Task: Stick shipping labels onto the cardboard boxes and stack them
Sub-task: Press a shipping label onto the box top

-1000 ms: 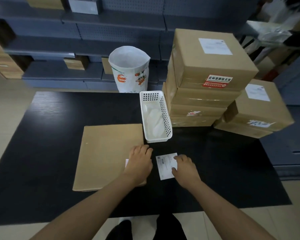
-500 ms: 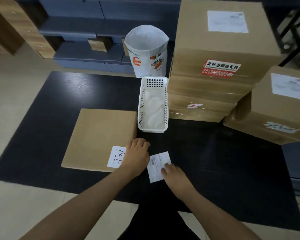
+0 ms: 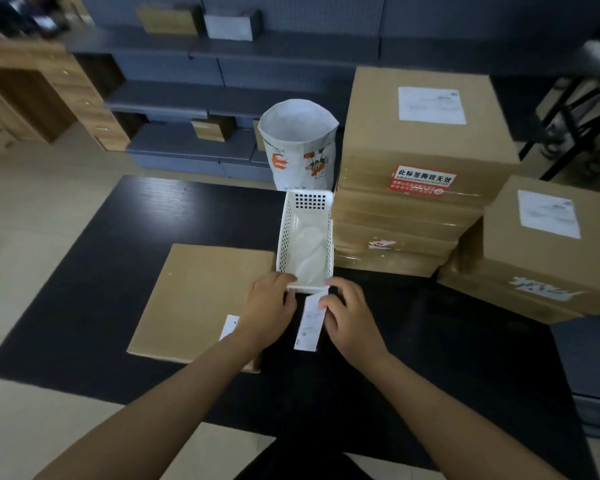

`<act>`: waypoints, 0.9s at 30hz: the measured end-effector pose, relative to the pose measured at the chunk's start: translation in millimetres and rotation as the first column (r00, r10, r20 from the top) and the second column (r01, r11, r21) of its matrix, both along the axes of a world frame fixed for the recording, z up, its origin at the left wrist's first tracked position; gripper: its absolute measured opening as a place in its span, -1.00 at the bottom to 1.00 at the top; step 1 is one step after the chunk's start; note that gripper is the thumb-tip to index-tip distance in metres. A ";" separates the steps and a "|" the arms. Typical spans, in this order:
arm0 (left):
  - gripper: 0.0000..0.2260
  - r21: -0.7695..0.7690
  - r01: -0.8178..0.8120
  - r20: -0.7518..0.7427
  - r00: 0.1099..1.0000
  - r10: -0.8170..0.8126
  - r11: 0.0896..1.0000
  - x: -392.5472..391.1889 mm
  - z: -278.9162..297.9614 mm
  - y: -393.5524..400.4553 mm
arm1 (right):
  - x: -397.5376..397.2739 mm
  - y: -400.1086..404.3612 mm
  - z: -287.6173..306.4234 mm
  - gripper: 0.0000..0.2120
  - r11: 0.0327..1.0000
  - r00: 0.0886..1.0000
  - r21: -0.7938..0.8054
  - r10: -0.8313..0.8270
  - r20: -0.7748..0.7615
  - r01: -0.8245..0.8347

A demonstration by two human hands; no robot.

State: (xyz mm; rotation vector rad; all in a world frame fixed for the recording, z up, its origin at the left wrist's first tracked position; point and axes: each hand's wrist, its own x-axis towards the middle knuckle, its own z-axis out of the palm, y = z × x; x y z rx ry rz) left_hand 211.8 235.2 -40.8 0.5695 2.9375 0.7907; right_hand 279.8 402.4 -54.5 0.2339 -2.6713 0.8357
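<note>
Left of the grip: flat cardboard box (image 3: 201, 299) lying on the black table (image 3: 84, 299), top face bare but for a small white slip (image 3: 230, 326) at its near right corner, partly hidden under the wrist. Looks light, stiff, broad: best lifted by two opposite edges, not by a corner.

At the grip: left hand (image 3: 269, 310) with fingers curled toward the shipping label (image 3: 310, 322), apparently pinching its left edge, though the contact is hidden behind the knuckles. Right hand (image 3: 349, 315) pinching the label's upper right edge between thumb and fingers. Label held upright, narrow face toward the camera, clear of the table. Thin, limp, nearly weightless; probably sticky once peeled, so likely to curl or cling. Best held at the very edges, kept taut between both hands.

Just beyond the grip: white basket (image 3: 305, 237), near rim touching or almost touching the fingertips. Behind it, a white paper bag (image 3: 298, 150).

Right of the grip: labelled stack (image 3: 420, 174) and, farther right, a second labelled box (image 3: 548, 244).
</note>
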 end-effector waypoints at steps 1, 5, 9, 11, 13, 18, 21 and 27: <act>-0.74 0.042 -0.057 0.034 0.998 0.055 0.998 -5.0 7.3 -1.0 | -6.5 -3.9 7.6 -0.91 0.999 1.000 -0.051 -0.005 -0.012 0.004; -0.69 0.308 -0.313 0.344 0.917 0.201 0.899 -29.3 30.3 -16.7 | -32.6 -26.0 29.2 -0.84 0.989 0.994 -0.145 -0.009 -0.109 -0.007; -0.82 0.471 -0.470 0.534 0.825 0.182 0.747 -48.5 34.2 -49.9 | -56.5 -56.4 29.9 -0.75 0.977 0.993 -0.213 -0.049 -0.110 0.025; -0.87 0.504 -0.477 0.537 0.826 0.172 0.720 -56.7 32.1 -71.8 | -66.5 -74.4 26.4 -0.74 0.947 0.997 -0.318 -0.067 -0.048 0.048; -0.87 0.512 -0.501 0.546 0.817 0.186 0.698 -66.9 30.2 -97.7 | -75.6 -98.5 24.0 -0.75 0.892 0.993 -0.437 -0.104 0.058 0.119; -0.90 0.504 -0.516 0.500 0.828 0.253 0.693 -104.8 26.0 -170.3 | -97.8 -174.0 19.7 -0.87 0.483 0.814 -0.683 -0.120 0.568 0.548; -0.90 0.497 -0.533 0.514 0.817 0.263 0.685 -124.6 21.6 -206.4 | -98.8 -210.9 21.8 -0.81 0.402 0.752 -0.684 -0.020 0.658 0.609; -0.92 0.483 -0.532 0.539 0.807 0.243 0.696 -132.1 8.6 -249.4 | -87.9 -256.1 10.6 -0.89 0.504 0.707 -0.624 0.036 0.706 0.597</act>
